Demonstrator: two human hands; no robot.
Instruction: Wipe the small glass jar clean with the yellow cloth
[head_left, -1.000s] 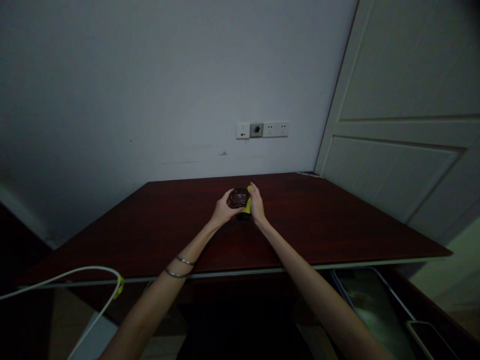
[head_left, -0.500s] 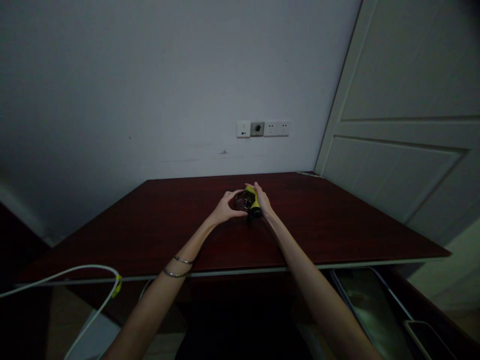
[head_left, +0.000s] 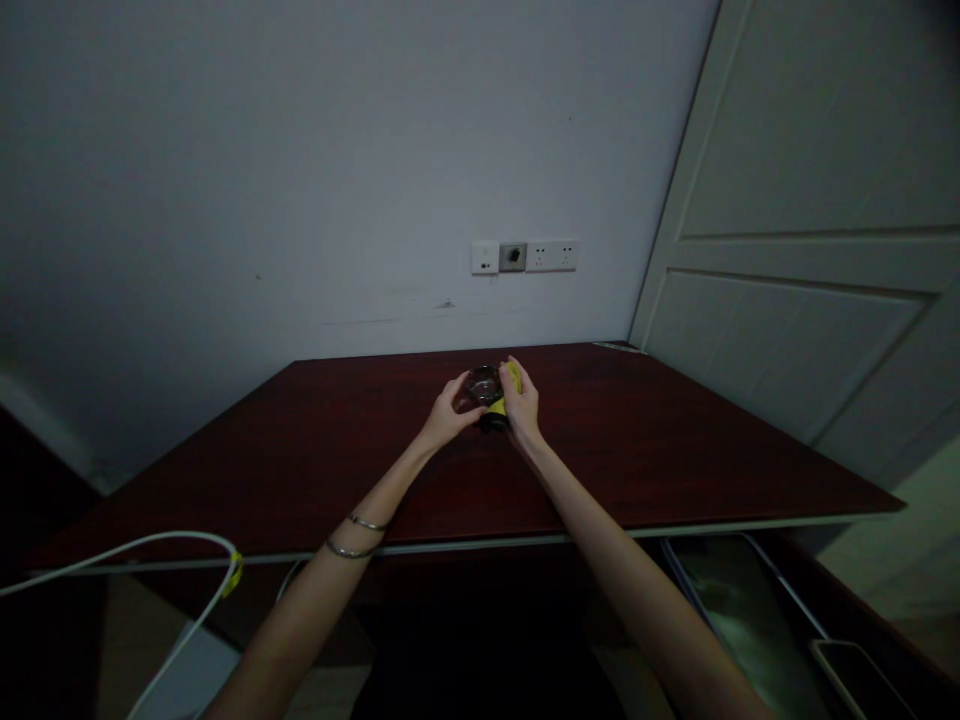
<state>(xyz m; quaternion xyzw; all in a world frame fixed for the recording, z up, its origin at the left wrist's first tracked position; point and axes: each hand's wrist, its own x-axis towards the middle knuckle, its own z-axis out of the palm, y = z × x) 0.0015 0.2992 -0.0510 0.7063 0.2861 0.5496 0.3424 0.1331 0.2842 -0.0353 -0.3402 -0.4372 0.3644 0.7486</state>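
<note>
A round see-through glass vessel (head_left: 482, 383) is held above the middle of the red-brown table. My left hand (head_left: 448, 412) curves around its left side, thumb below and fingers above. Against the vessel's right side, my right hand (head_left: 520, 402) is closed on a yellow and black item (head_left: 498, 406). The yellow part looks like cloth and shows between and below the fingers; a dark part sits at the bottom. Whether that dark part belongs to the yellow item or the vessel is unclear in the dim light. Two thin bangles circle my left forearm.
The red-brown table (head_left: 322, 460) reaches back to the wall, where sockets (head_left: 552, 256) are set. A white cable (head_left: 161, 534) loops over its front left edge. At the lower right, an open drawer holds a phone-like device (head_left: 859, 680). A white panelled door (head_left: 810, 250) stands right.
My right hand has turned and shifted slightly left, its fingers now folded over the yellow item. The glass vessel has tilted and moved up a little, and the dark part has moved left.
</note>
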